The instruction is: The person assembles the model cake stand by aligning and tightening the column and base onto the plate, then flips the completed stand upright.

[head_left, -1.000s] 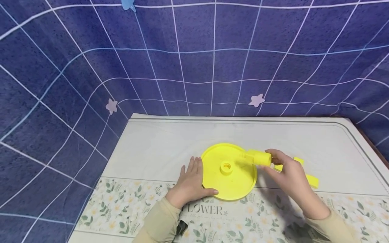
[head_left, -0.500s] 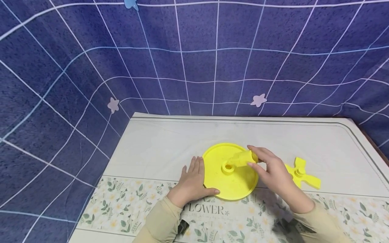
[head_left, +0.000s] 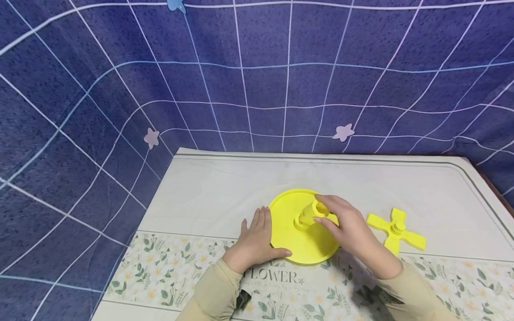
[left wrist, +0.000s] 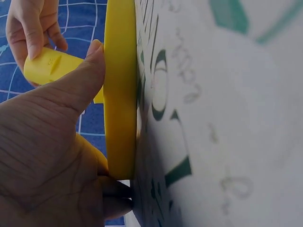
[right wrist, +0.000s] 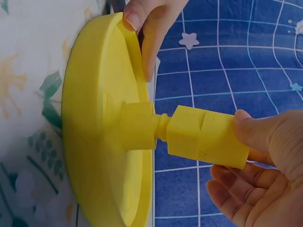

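The right hand (head_left: 347, 229) is now holding the yellow post (head_left: 311, 214) upright over the centre of the yellow disc (head_left: 289, 232), thumb and fingers curled round its block-shaped upper part. A second ago the post was lying roughly level above the disc's right rim; half a second ago it was tilting down toward the central hub. In the right wrist view the narrow neck of the post (right wrist: 199, 137) is entering the hub socket (right wrist: 137, 126); whether it is fully seated cannot be told. The left hand (head_left: 253, 243) is staying where it was, lying flat with fingers straight on the tablecloth (head_left: 209, 200) at the disc's left edge, thumb reaching along the near rim. In the left wrist view the thumb (left wrist: 83, 80) is pressing against the outside of the disc rim (left wrist: 120, 94). The disc is sitting in the same spot, near the middle of the table, straddling the border between plain cloth and floral band. The yellow cross-shaped piece (head_left: 395, 231), earlier mostly hidden behind the right hand, is now lying fully exposed on the cloth to the right of the disc, apart from both hands.
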Motion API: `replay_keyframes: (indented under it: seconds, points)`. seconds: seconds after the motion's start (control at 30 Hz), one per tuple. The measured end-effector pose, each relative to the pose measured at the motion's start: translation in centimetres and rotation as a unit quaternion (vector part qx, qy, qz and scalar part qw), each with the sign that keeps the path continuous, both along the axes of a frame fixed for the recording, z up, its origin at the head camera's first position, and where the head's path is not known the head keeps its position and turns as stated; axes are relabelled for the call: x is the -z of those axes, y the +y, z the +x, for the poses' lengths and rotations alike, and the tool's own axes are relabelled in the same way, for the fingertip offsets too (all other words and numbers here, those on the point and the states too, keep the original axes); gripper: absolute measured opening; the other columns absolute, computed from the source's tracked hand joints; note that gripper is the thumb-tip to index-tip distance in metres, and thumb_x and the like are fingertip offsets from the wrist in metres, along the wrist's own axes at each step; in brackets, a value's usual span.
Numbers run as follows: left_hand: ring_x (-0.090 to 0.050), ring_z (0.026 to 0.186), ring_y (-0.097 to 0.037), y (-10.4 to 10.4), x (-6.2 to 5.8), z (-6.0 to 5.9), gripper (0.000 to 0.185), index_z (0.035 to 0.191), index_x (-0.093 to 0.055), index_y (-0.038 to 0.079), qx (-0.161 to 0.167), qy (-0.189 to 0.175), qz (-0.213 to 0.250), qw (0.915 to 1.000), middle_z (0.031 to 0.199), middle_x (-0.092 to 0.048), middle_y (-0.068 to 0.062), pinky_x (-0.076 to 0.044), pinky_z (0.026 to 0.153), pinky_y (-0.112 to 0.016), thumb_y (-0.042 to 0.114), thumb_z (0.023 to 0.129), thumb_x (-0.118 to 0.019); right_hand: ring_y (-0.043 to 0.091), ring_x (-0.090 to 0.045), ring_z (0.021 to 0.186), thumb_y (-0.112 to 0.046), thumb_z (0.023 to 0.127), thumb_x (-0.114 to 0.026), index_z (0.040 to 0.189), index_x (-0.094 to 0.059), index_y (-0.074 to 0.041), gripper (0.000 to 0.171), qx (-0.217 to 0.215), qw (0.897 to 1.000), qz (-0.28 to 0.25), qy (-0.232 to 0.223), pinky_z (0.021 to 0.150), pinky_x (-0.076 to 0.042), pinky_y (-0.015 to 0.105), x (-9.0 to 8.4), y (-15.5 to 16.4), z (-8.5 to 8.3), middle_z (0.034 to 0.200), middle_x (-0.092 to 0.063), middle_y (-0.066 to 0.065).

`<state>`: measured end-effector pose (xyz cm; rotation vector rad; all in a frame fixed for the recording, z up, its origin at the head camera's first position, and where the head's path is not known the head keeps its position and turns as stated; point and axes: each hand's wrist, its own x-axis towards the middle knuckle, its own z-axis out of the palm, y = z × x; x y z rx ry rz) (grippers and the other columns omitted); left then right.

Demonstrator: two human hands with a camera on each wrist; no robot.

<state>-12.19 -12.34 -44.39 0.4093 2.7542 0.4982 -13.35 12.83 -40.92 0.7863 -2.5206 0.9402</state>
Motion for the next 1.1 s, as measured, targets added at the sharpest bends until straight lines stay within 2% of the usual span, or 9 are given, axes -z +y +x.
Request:
replay_keyframes:
  seconds: [0.17, 0.33, 0.67, 0.77, 0.97, 1.03, 1.1]
  points:
    - [-0.001, 0.148, -0.033, -0.1, 0.0, 0.0, 0.125, 0.154, -0.003, -0.004, -0.001, 0.001, 0.000, 1.0000, 0.161, -0.002, -0.021, -0.006, 0.113, -0.062, 0.072, 0.077, -0.065, 0.025, -0.062, 0.102, -0.012, 0.082, -0.079, 0.132, -0.059, -0.001, 0.054, -0.017, 1.000, -0.002, 0.009, 0.089, -0.051, 0.046, 0.0, -1.1, -0.4, 0.116, -0.064, 0.010]
    - [-0.001, 0.148, -0.033, -0.1, 0.1, 0.1, 0.124, 0.154, -0.003, -0.004, -0.002, 0.002, -0.003, 1.0000, 0.161, -0.002, -0.021, -0.006, 0.113, -0.063, 0.072, 0.077, -0.064, 0.027, -0.062, 0.104, -0.014, 0.082, -0.078, 0.130, -0.060, 0.000, 0.053, -0.027, 1.000, 0.001, 0.005, 0.091, -0.050, 0.045, 0.3, -2.1, -0.8, 0.114, -0.064, 0.010]
    - [0.001, 0.148, -0.033, 0.0, 0.2, 0.1, 0.124, 0.154, -0.001, -0.003, 0.002, 0.003, -0.004, 1.0000, 0.161, 0.000, -0.021, -0.005, 0.113, -0.062, 0.072, 0.077, -0.063, 0.027, -0.063, 0.107, -0.020, 0.080, -0.081, 0.125, -0.063, -0.003, 0.051, 0.001, 1.000, -0.024, -0.011, 0.093, -0.050, 0.045, 1.0, -2.6, -0.9, 0.115, -0.065, 0.008]
    - [0.001, 0.148, -0.033, 0.1, 0.0, 0.1, 0.124, 0.154, -0.001, -0.004, 0.002, 0.002, -0.006, 1.0000, 0.161, 0.000, -0.021, -0.005, 0.113, -0.062, 0.072, 0.078, -0.063, 0.027, -0.064, 0.102, -0.023, 0.077, -0.084, 0.121, -0.064, -0.004, 0.052, 0.022, 0.999, -0.029, -0.019, 0.088, -0.051, 0.044, 1.1, -2.8, -0.9, 0.112, -0.066, 0.008]
    - [0.000, 0.148, -0.034, 0.0, -0.3, 0.2, 0.125, 0.154, -0.001, -0.004, 0.000, 0.001, -0.004, 1.0000, 0.161, 0.000, -0.022, -0.005, 0.113, -0.063, 0.072, 0.077, -0.063, 0.023, -0.061, 0.079, -0.030, 0.072, -0.087, 0.107, -0.058, -0.006, 0.051, 0.076, 0.996, -0.024, -0.035, 0.070, -0.053, 0.041, 1.5, -3.5, -1.0, 0.092, -0.066, 0.008]
    - [0.000, 0.148, -0.034, 0.1, -0.3, 0.2, 0.125, 0.154, -0.002, -0.005, -0.001, 0.000, -0.001, 1.0000, 0.161, 0.000, -0.022, -0.004, 0.113, -0.063, 0.071, 0.077, -0.064, 0.024, -0.061, 0.078, -0.034, 0.073, -0.086, 0.107, -0.057, -0.006, 0.053, 0.085, 0.995, -0.017, -0.041, 0.068, -0.052, 0.041, 1.4, -3.6, -1.0, 0.092, -0.066, 0.009]
    - [0.000, 0.148, -0.034, 0.1, -0.3, 0.2, 0.125, 0.154, -0.002, -0.005, 0.000, 0.000, 0.000, 1.0000, 0.160, 0.000, -0.022, -0.004, 0.113, -0.063, 0.071, 0.077, -0.064, 0.027, -0.063, 0.083, -0.037, 0.077, -0.083, 0.112, -0.056, -0.006, 0.054, 0.085, 0.995, -0.012, -0.049, 0.072, -0.052, 0.044, 1.2, -3.4, -1.0, 0.098, -0.067, 0.011]
